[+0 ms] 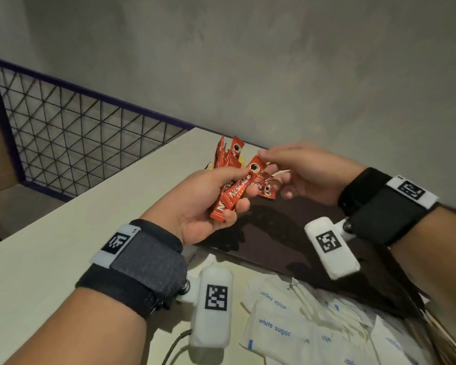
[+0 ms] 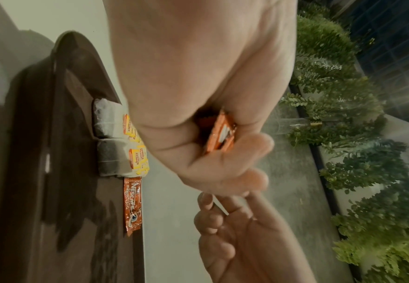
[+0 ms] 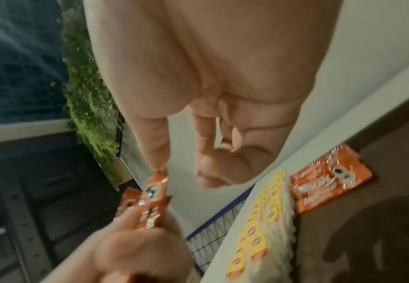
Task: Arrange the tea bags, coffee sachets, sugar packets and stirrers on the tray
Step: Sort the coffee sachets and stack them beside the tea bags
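- Coffee sachets [image 1: 233,189] in the left hand [image 1: 208,204]: lower ends hidden inside the grip; count cannot be told.
- Tea bags [image 1: 211,165]: almost wholly hidden behind the left hand in the head view; blurred in the right wrist view.
- Tray [image 1: 282,233]: partly covered by both wrists and in shadow.
- Sugar packets [image 1: 287,320]: pile cut off by the bottom edge.
- Stirrers [image 1: 442,335]: cut off at the lower right corner, dim.
- Right hand [image 3: 210,95]: whether its fingertips pinch the top sachet is blurred.
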A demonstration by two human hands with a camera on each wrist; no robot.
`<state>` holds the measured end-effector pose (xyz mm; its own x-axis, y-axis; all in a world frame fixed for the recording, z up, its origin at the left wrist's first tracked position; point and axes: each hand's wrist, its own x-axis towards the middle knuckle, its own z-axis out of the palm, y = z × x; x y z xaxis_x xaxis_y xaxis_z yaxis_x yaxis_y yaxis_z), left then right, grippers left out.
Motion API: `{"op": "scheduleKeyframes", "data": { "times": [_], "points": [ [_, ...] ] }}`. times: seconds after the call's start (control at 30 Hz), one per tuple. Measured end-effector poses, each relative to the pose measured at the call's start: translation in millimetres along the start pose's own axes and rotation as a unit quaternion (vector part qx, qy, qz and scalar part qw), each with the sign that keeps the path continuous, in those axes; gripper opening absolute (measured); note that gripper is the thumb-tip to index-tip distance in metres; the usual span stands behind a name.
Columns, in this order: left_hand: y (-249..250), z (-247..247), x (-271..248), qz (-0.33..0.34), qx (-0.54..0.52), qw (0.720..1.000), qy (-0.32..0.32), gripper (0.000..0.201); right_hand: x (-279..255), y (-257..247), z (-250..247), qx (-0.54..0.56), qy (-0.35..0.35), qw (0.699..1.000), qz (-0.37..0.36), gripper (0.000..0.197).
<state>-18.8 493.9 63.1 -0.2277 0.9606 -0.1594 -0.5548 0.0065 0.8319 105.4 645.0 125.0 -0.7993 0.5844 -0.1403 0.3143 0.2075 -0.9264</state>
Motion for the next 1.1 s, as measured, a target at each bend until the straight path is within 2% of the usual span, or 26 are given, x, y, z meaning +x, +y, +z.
{"op": "scheduleKeyframes", "data": {
  "times": [0.07, 0.13, 0.23, 0.27, 0.37, 0.43, 0.53, 0.6, 0.7, 0.8, 0.97, 1.1],
  "points": [
    [-1, 2, -2, 0.010, 0.024, 1.000, -0.011, 0.024, -17, 1, 9, 0.051, -0.045, 0.998, -0.008, 0.033],
    [-1, 4, -3, 0.017, 0.040, 0.999, -0.027, 0.023, -32, 6, 16, 0.065, -0.044, 0.996, -0.031, 0.032],
    [-4, 5, -5, 0.020, 0.068, 0.996, -0.047, 0.026, -49, 17, 23, 0.079, 0.031, 0.994, -0.063, 0.010],
    [-4, 6, -6, 0.023, 0.075, 0.996, -0.053, 0.029, -53, 19, 24, 0.098, 0.055, 0.991, -0.066, 0.008],
    [-6, 7, -4, 0.040, 0.086, 0.994, -0.056, 0.031, -56, 24, 24, 0.192, 0.104, 0.975, -0.040, 0.010],
    [-6, 8, -3, 0.054, 0.087, 0.994, -0.047, 0.026, -56, 24, 27, 0.228, 0.101, 0.968, -0.028, 0.015],
    [-8, 6, -1, 0.069, 0.091, 0.993, -0.028, 0.024, -55, 23, 35, 0.126, 0.068, 0.989, -0.041, 0.028],
    [-8, 4, 0, 0.073, 0.093, 0.993, -0.020, 0.026, -55, 21, 37, 0.088, 0.078, 0.992, -0.050, 0.025],
    [-8, 5, 1, 0.080, 0.078, 0.994, -0.016, 0.034, -54, 20, 27, 0.144, 0.125, 0.980, -0.054, 0.020],
    [-9, 9, 3, 0.094, 0.067, 0.993, -0.003, 0.034, -55, 20, 17, 0.175, 0.152, 0.971, -0.052, 0.022],
    [-13, 11, 5, 0.114, 0.044, 0.992, 0.036, 0.026, -55, 23, 14, 0.200, 0.152, 0.967, -0.040, 0.024],
    [-14, 11, 6, 0.149, 0.049, 0.985, 0.070, 0.029, -56, 23, 11, 0.182, 0.142, 0.972, -0.036, 0.026]
  ]
}}
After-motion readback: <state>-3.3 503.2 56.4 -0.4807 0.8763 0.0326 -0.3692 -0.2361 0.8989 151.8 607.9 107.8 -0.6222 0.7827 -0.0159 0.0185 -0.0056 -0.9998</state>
